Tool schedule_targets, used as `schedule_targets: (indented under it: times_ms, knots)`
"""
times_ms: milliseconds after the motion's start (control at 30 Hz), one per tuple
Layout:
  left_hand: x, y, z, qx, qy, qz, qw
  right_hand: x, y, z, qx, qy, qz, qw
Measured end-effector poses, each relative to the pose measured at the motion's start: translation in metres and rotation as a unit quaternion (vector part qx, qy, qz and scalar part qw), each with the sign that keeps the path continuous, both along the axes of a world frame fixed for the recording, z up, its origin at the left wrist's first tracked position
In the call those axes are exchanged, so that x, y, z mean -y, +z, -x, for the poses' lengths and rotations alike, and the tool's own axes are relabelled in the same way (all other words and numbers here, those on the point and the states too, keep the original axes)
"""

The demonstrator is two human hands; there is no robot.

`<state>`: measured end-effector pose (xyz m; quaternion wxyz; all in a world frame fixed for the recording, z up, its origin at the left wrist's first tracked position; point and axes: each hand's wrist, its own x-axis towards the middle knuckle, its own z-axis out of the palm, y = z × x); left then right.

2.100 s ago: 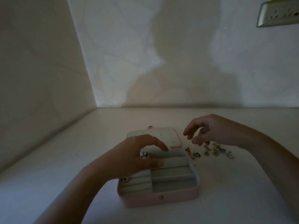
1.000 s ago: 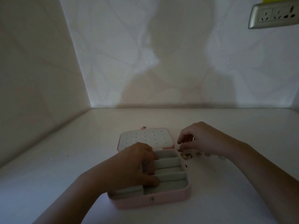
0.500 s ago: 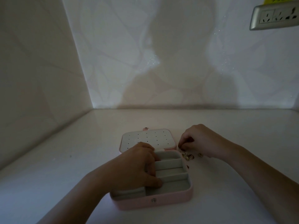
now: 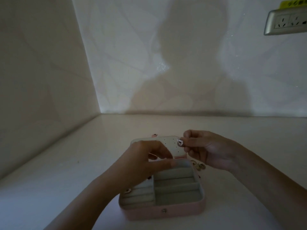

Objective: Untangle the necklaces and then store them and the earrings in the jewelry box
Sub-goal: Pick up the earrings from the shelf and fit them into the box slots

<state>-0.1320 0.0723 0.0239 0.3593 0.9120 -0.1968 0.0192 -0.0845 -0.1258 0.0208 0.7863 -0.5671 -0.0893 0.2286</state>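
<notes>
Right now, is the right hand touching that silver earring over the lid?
Touching. The head view shows the right hand pinching the silver earring in its fingers above the perforated lid.

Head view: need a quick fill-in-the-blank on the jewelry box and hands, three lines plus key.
1. The small silver earring is pinched by the person's ____ hand.
2. The pink rectangular jewelry box has its lid ____, not shut.
3. The loose gold-toned earrings lie on the white table to the ____ of that box.
Missing words: right; open; right.
</notes>
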Motion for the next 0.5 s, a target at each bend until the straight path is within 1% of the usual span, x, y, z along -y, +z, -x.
schedule_targets:
  times_ms: [67, 100, 167, 233, 367, 500]
  knots:
    - [0.001, 0.002, -0.001, 0.012, 0.023, 0.125, 0.992, -0.007, -0.002, 0.005, -0.024, 0.020, -0.029, 0.999]
    - [0.001, 0.002, -0.002, 0.012, 0.022, 0.170, 0.985, -0.010, -0.003, 0.006, -0.029, 0.026, -0.035, 0.999]
    - [0.001, 0.001, -0.002, 0.010, 0.006, 0.224, 0.974, -0.015, -0.005, 0.008, -0.029, 0.032, -0.034, 0.998]
    - [0.002, 0.000, -0.003, 0.015, -0.009, 0.242, 0.970, -0.018, -0.008, 0.009, -0.021, 0.031, -0.027, 0.999]
    - [0.000, -0.001, -0.003, 0.038, -0.012, 0.246, 0.968, -0.021, -0.010, 0.009, 0.020, 0.012, -0.003, 1.000]
    - [-0.004, 0.003, -0.001, 0.018, -0.024, 0.246, 0.969, -0.024, -0.012, 0.012, 0.063, 0.001, 0.016, 0.998]
